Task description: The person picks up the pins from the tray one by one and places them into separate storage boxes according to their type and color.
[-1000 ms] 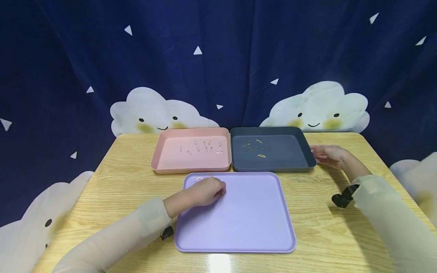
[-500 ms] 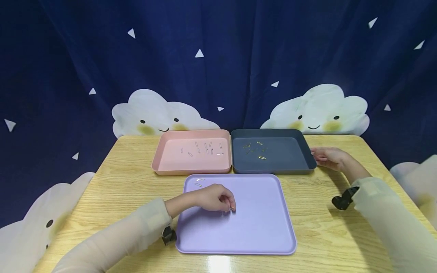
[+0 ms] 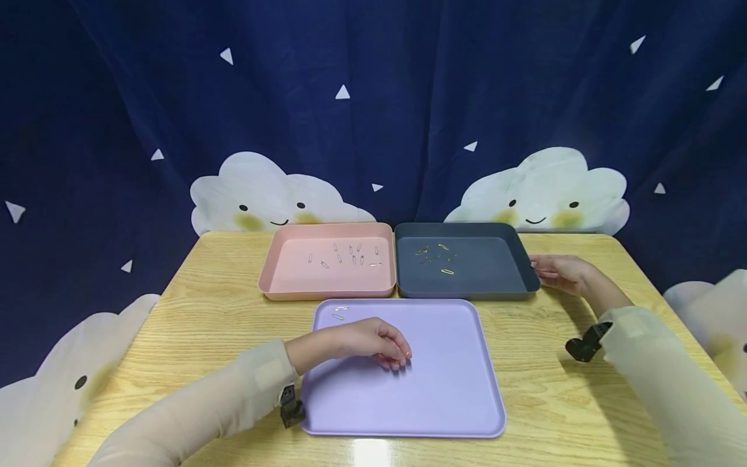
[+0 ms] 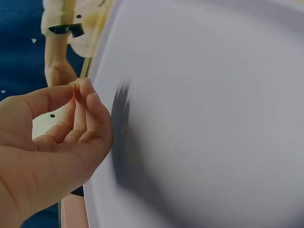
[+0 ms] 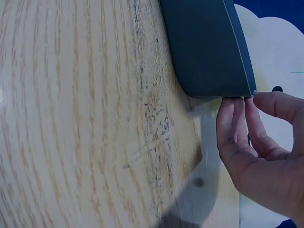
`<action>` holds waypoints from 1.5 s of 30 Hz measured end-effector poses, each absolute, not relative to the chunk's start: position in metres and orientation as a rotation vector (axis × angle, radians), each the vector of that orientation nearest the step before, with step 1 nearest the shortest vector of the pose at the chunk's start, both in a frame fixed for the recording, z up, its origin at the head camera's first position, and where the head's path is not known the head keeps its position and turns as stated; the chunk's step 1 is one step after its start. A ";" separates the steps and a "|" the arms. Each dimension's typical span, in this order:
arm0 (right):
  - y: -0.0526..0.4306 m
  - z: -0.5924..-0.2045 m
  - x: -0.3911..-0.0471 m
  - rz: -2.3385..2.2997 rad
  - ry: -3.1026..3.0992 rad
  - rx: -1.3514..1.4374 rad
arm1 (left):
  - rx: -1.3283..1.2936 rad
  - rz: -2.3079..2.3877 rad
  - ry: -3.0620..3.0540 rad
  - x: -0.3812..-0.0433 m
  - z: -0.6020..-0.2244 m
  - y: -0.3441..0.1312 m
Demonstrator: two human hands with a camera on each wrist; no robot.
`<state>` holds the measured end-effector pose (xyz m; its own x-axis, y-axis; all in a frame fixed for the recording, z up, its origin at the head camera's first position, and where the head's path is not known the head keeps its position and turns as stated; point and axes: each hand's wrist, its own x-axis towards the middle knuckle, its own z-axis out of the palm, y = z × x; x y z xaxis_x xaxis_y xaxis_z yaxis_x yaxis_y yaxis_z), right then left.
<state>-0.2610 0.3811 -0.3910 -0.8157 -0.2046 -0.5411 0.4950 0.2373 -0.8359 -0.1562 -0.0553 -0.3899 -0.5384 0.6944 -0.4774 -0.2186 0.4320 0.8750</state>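
Note:
My left hand (image 3: 373, 342) hovers over the lavender tray (image 3: 443, 389), its thumb and index finger pinching a small gold safety pin (image 4: 76, 87); most of the pin is hidden by the fingertips. Two more pins (image 3: 338, 317) lie in that tray's far left corner. At the right end of the dark grey tray (image 3: 493, 266), my right hand (image 3: 566, 272) holds the edge. In the right wrist view, the thumb tip sits at the rim and the other fingers (image 5: 228, 114) lie against the outer wall.
Several gold pins (image 3: 447, 272) are scattered in the dark grey tray. Left of it, side by side, stands a pink tray (image 3: 286, 279) with several silver pins (image 3: 325, 264). Everything stands on a wooden table (image 3: 222, 292) with a blue curtain (image 3: 397, 117) behind.
My left hand has moved right and towards me, from the lavender tray's far left part to nearer its middle, carrying the gold safety pin. My right hand has stayed at the dark grey tray.

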 end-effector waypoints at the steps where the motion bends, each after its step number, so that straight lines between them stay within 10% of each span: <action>1: 0.381 -0.391 -0.261 -1.627 1.958 0.268 | 0.387 1.269 1.745 -0.157 -0.390 -0.055; 45: 0.380 -0.389 -0.264 -1.543 2.002 0.248 | 0.494 1.109 2.026 -0.254 -0.326 0.000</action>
<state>-0.2638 0.3796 -0.3890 -0.8069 -0.2038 -0.5544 0.4842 0.3093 -0.8185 -0.2536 0.0002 -0.3262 -0.6365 0.6371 -0.4347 -0.0229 0.5478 0.8363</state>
